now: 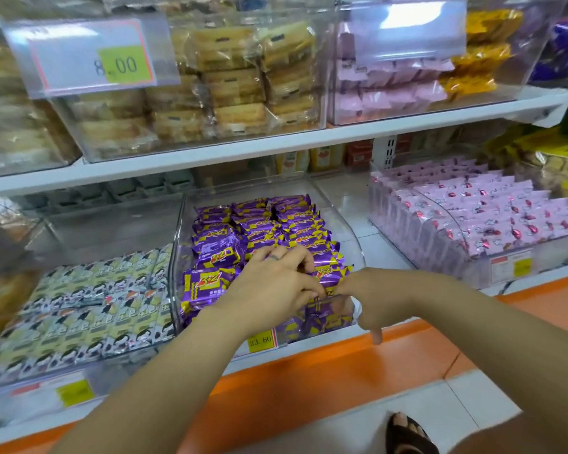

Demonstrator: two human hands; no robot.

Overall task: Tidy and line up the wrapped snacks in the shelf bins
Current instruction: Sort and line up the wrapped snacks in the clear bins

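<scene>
A clear plastic bin (348,221) on the lower shelf holds several purple-and-yellow wrapped snacks (227,244) in rows. My left hand (276,283) lies over the front right packets, its fingers curled round a purple packet (330,278) at the bin's front. My right hand (371,299) comes in from the right at the bin's front corner, fingers curled onto the same front packets, one finger hanging down outside the bin wall. What exactly the right fingers pinch is partly hidden by the left hand.
To the left is a bin of grey-green wrapped snacks (89,309); to the right a bin of pink wrapped snacks (492,217). The upper shelf carries bins of beige cakes (230,83) and pink packs (391,90). An orange ledge (341,365) runs below; a sandalled foot (407,434) stands on floor tiles.
</scene>
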